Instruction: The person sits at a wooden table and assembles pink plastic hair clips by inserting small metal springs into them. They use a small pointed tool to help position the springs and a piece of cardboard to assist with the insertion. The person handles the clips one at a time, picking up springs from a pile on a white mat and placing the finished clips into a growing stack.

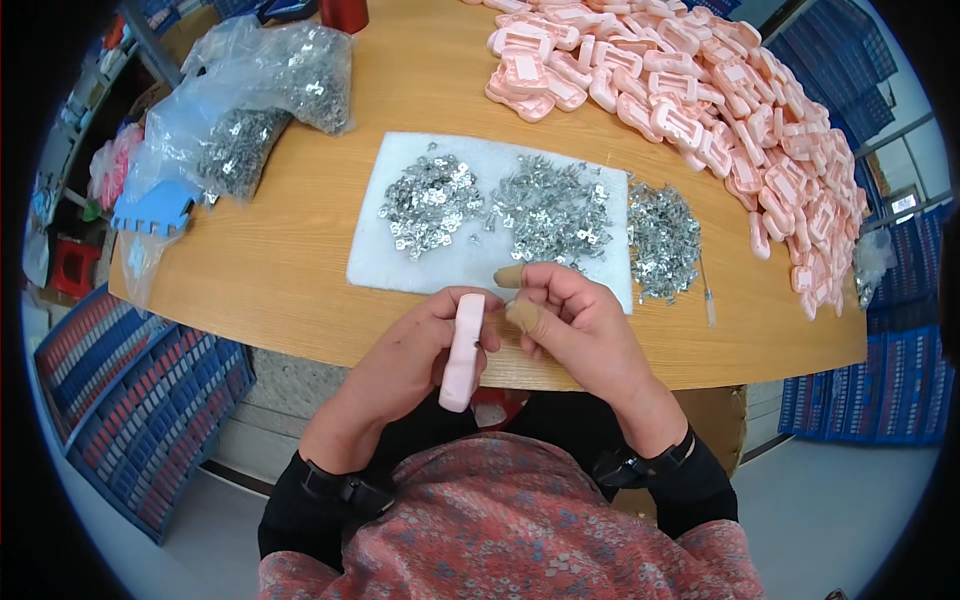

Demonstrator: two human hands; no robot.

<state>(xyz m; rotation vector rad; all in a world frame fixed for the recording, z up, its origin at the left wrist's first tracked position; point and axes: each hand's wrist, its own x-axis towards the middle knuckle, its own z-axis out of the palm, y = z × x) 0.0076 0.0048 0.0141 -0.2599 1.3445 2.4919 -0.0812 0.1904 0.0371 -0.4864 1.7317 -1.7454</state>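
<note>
My left hand (pixel 408 342) is closed around a pale pink plastic shell (pixel 461 360), held on edge above the table's front edge. Close to the shell's upper end, my right hand (pixel 585 322) has its fingers bent, with tan coverings on the thumb and forefinger. Something small seems to be between those fingertips, but I cannot make it out. Just beyond both hands lies a white foam sheet (pixel 368 268). It carries a left heap of small metal clips (pixel 430 205) and a larger right heap of metal clips (pixel 555 212).
Another heap of metal pieces (pixel 664 242) lies on the wooden table (pixel 300 300) beside the sheet, near a thin pointed tool (pixel 710 305). Many pink shells (pixel 680 125) cover the far right. Clear bags of metal parts (pixel 245 150) and a blue foam piece (pixel 152 208) are at left.
</note>
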